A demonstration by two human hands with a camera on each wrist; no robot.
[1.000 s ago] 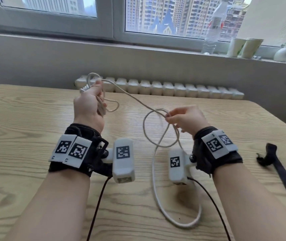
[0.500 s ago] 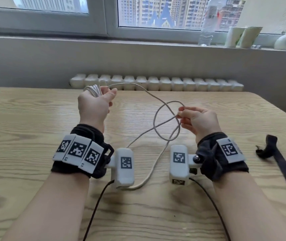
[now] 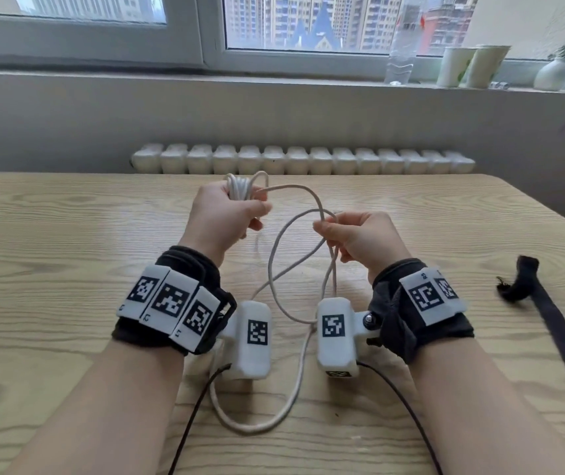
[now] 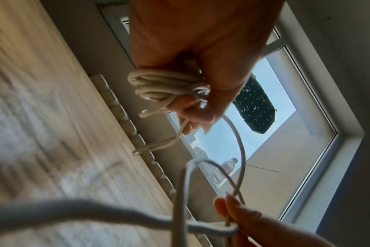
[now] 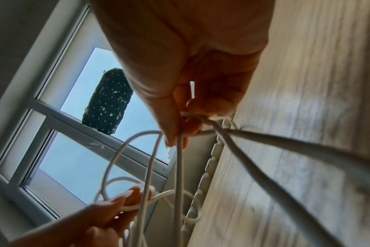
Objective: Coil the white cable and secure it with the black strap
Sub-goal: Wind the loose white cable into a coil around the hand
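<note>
Wooden table (image 3: 68,269) under a window, radiator at far edge. Left hand (image 3: 226,214) raised, fingers curled round bundled turns of white cable (image 3: 240,188). Right hand (image 3: 360,236) just to the right, pinching a fresh loop; slack trailing near, onto the table between the wrists. Black strap (image 3: 555,323) flat, well right, long axis near-to-far. Closer to right hand. Coiling judged unfinished.

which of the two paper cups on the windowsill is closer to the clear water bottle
The left paper cup, the paler one, is closer. It stands between the water bottle and the right paper cup.
</note>
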